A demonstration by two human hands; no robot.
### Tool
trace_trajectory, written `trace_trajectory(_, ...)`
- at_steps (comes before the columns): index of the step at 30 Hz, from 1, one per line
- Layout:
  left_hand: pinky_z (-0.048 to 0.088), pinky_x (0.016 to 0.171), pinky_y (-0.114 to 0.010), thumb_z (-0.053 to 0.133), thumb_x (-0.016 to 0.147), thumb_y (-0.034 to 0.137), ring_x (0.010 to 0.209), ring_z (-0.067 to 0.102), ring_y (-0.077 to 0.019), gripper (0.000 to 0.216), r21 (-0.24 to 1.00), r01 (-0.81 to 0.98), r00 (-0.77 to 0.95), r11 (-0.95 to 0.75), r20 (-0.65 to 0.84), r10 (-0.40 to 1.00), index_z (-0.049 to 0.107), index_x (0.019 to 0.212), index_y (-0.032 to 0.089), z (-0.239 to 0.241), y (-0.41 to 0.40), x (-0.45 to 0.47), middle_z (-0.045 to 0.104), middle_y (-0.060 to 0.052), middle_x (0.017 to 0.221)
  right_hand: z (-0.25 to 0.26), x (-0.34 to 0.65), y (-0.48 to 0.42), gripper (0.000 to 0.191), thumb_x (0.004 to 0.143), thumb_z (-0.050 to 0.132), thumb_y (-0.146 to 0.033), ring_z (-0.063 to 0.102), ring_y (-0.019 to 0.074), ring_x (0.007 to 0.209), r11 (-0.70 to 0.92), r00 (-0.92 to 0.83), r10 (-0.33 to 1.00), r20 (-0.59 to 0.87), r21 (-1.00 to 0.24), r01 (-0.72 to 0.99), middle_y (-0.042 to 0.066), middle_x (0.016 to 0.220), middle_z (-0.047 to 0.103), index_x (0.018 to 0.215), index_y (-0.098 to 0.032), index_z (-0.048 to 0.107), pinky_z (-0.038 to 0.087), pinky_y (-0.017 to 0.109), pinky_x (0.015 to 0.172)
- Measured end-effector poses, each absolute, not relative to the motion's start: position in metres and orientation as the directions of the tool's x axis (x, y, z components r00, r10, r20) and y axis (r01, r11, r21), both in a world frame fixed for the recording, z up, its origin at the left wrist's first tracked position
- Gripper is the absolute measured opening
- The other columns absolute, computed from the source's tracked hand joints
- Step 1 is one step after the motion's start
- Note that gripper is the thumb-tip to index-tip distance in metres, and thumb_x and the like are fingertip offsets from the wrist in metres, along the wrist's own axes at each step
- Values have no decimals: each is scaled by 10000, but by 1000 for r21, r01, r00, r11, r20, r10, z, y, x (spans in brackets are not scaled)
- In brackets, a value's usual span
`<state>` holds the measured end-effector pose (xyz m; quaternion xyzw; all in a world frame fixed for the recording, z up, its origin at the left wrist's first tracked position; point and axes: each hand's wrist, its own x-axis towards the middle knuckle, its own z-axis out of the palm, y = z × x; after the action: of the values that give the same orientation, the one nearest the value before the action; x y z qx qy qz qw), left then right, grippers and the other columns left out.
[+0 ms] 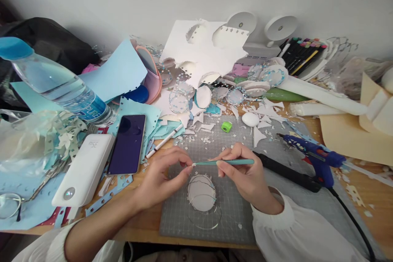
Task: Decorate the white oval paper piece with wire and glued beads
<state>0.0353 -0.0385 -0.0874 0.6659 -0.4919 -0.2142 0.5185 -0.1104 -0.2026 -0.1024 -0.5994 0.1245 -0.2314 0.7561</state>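
Observation:
My right hand [245, 174] grips a slim teal tool [225, 163], held level with its tip pointing left. My left hand [162, 176] pinches its fingertips at that tip [193, 165], on something too small to name. Both hands hover over a grey cutting mat [233, 217]. Below them on the mat lies a white oval disc [202, 193] ringed by thin wire, with a second wire loop [211, 222] just in front of it.
A blue glue gun [316, 157] with black cord lies to the right. A dark phone [127, 144], white power bank [84, 168] and water bottle [58, 84] lie left. Paper scraps, beaded discs [179, 101], a green sharpener [226, 126] and markers [302, 53] crowd the back.

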Motion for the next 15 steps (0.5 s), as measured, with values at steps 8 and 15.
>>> trace_trajectory(8, 476, 753, -250, 600, 894, 130, 798, 605, -137, 85, 898, -439, 447, 27, 244, -860, 638, 827, 166, -87, -37, 34, 658, -27, 822, -102, -110, -202, 172, 865, 694, -173, 642, 84, 606, 166, 877, -471, 97, -966, 196, -11, 848, 711, 791, -220, 546, 550, 243, 567)
trace_trajectory(15, 461, 751, -248, 594, 905, 156, 791, 599, -135, 108, 910, -415, 460, -20, 191, -867, 652, 815, 165, -87, -37, 34, 660, -25, 815, -98, -110, -202, 185, 874, 679, -173, 626, 87, 606, 86, 871, -473, 134, -977, 197, -15, 798, 685, 768, -217, 534, 549, 250, 566)
